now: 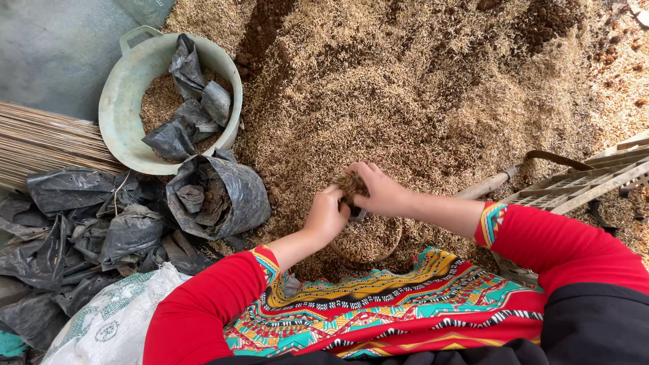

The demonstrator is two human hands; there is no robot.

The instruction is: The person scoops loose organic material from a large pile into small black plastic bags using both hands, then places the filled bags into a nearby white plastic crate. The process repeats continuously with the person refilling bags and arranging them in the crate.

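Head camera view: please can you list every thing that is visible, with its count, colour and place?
husk pile: one, tan-brown, centre and top
small bag being filled: one, husk-filled, under the hands
basin: one, pale green, upper left
black plastic bags: many, left; a few in the basin
white sack: one, bottom left
thin sticks: bundle, tan, far left
crate: one, grey, right
wooden handle: one, beside the crate
left hand: touches the bag
right hand: holds a clump of husk

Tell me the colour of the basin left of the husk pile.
Pale green basin, seen best in the head view.
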